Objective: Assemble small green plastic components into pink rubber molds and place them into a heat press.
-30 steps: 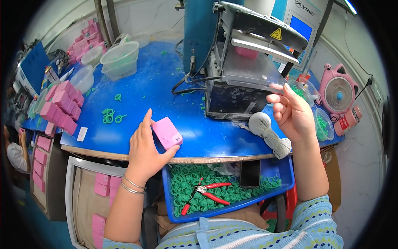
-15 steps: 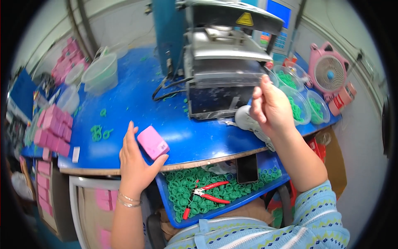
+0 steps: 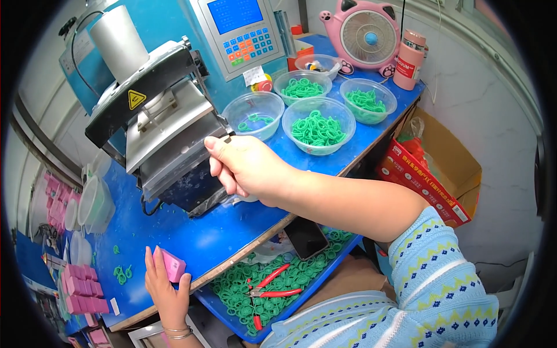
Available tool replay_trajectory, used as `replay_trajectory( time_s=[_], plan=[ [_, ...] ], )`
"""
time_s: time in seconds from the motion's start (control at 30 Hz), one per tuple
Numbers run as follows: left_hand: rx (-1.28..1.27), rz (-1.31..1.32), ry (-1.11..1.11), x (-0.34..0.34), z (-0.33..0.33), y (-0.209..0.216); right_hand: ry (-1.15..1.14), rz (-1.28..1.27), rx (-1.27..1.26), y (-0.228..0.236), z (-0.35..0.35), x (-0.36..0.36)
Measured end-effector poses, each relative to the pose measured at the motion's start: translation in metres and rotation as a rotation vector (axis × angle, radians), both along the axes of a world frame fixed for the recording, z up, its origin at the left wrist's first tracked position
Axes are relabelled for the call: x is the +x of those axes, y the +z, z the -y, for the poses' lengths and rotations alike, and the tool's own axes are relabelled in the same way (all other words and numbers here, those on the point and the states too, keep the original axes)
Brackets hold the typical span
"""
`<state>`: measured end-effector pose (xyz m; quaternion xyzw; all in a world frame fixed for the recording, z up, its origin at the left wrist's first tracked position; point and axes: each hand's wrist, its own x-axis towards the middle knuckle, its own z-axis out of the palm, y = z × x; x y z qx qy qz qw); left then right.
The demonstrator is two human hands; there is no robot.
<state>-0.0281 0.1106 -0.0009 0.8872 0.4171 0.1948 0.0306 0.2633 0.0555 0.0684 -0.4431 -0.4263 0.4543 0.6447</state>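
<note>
My left hand lies at the table's front edge, fingers stretched out along one side of a small pink block with a pale label, thumb at its near end. My right hand is closed, thumb pressed to the forefinger, at the right corner of the press machine's stacked plates. A small dark bit shows behind its fingers; whatever they pinch is hidden. The machine has a metal upper plate, dark lower plates and a yellow warning triangle.
Clear bowls with green rings stand right of the machine, near a pink fan and pink flask. Below the edge, a blue tray holds green rings, red-handled pliers and a phone. Pink blocks are stacked left.
The view has swung right, so the machine and table appear further left and more bowls show. My right hand remains closed by the plates' corner; my left stays beside the pink block.
</note>
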Motion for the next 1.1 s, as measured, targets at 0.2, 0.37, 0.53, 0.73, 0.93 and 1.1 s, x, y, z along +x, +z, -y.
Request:
replay_trajectory(
  time_s=[0.2,0.37,0.53,0.73,0.93,1.1],
  plan=[
    [0.038,0.018,-0.014,-0.007,-0.008,-0.009,-0.025,-0.095,-0.007,-0.003,-0.003,0.005],
    [-0.188,0.369,0.011,-0.003,-0.005,-0.006,0.01,-0.103,-0.016,0.002,-0.008,0.005],
    [-0.204,0.438,0.127,0.002,0.006,-0.007,0.036,-0.416,-0.176,0.011,-0.032,-0.004],
    [0.394,0.261,-0.098,-0.036,0.062,-0.049,0.23,-0.235,-0.044,0.002,-0.028,0.023],
    [0.22,0.123,0.731,-0.187,0.096,-0.11,0.29,-0.217,-0.043,-0.006,-0.034,0.049],
    [-0.244,0.387,1.038,-0.261,0.106,-0.126,0.238,-0.228,-0.041,-0.012,-0.039,0.061]
  ],
)
